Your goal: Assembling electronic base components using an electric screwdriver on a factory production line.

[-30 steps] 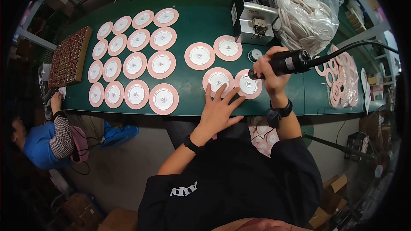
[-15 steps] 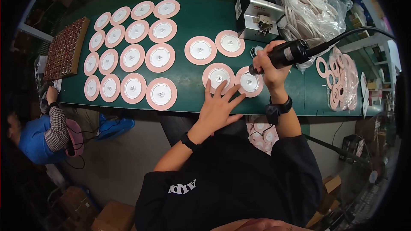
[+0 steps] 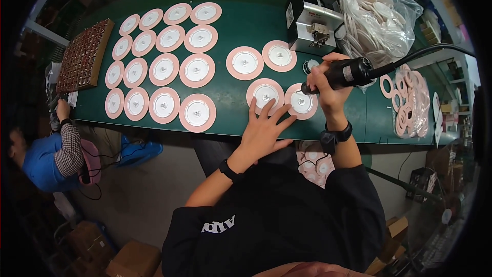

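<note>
Fingers spread, my left hand (image 3: 264, 131) rests at the near edge of a pink-rimmed white disc (image 3: 266, 94), its fingertips on the rim. One finger reaches toward the neighbouring pink-rimmed disc (image 3: 301, 101) on the right. My right hand (image 3: 329, 92) is wrapped round a black corded electric screwdriver (image 3: 349, 73), held tilted. The tool's front end is over the upper right part of that right-hand disc; whether its tip touches cannot be made out. Two more such discs, a left one (image 3: 245, 63) and a right one (image 3: 279, 56), lie just beyond.
Several rows of matching discs (image 3: 198, 70) cover the green table's left part. A metal machine (image 3: 313, 18), a small spool (image 3: 310, 66), a bag of white discs (image 3: 376, 20) and bagged pink rings (image 3: 410, 102) stand right. A partitioned box (image 3: 84, 56) and a person (image 3: 48, 161) are left.
The table and its discs sit slightly further right and lower in the view. My left hand keeps nearly the same place against the discs; the screwdriver has shifted a little right with my right hand.
</note>
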A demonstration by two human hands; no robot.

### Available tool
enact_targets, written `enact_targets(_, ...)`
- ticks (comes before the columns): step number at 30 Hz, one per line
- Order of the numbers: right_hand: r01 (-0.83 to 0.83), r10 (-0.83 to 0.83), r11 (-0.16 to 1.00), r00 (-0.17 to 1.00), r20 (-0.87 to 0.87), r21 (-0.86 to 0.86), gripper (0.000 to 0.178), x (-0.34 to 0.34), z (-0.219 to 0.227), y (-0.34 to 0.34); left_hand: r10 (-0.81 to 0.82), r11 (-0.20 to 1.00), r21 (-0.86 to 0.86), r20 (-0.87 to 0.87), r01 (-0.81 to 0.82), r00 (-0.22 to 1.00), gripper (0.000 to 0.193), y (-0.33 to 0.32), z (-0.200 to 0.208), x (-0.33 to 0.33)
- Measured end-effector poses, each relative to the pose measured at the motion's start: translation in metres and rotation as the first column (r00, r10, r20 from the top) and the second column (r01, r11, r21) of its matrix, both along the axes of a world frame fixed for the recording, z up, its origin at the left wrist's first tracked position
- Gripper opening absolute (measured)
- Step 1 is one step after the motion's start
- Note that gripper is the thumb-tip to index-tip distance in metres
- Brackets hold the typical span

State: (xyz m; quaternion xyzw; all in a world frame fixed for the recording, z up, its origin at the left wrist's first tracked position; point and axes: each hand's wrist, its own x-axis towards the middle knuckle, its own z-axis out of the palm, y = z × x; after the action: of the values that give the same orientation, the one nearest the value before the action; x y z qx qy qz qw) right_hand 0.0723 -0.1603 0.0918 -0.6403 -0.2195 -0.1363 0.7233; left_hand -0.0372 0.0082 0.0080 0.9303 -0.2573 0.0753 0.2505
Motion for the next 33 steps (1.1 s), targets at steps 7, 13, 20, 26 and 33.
enact_targets(7, 0.003, -0.002, 1.0, 1.0, -0.008, 0.02, 0.032, 0.001, 0.0, 0.001, -0.005, 1.0, -0.013, -0.001, 0.005, 1.0, 0.064, 0.0, 0.0, -0.001)
enact_targets(13, 0.017, -0.012, 0.999, 0.992, -0.122, 0.044, 0.027, 0.012, -0.003, 0.002, -0.009, 1.0, -0.014, 0.0, 0.009, 1.0, 0.064, 0.0, -0.001, 0.001)
enact_targets(20, 0.041, -0.031, 0.996, 0.991, -0.131, 0.076, 0.027, 0.01, -0.004, 0.002, -0.008, 1.0, -0.017, 0.014, 0.009, 1.0, 0.064, 0.001, -0.003, -0.001)
enact_targets(26, 0.128, -0.134, 0.99, 0.986, 0.102, 0.064, 0.033, 0.055, 0.043, -0.018, -0.009, 0.999, -0.03, 0.033, 0.01, 0.999, 0.063, 0.0, -0.001, 0.002)
enact_targets(33, 0.245, -0.252, 0.967, 0.96, 0.123, 0.067, 0.024, 0.133, 0.06, -0.008, -0.003, 0.999, -0.039, 0.039, 0.005, 0.999, 0.063, 0.0, -0.002, -0.001)
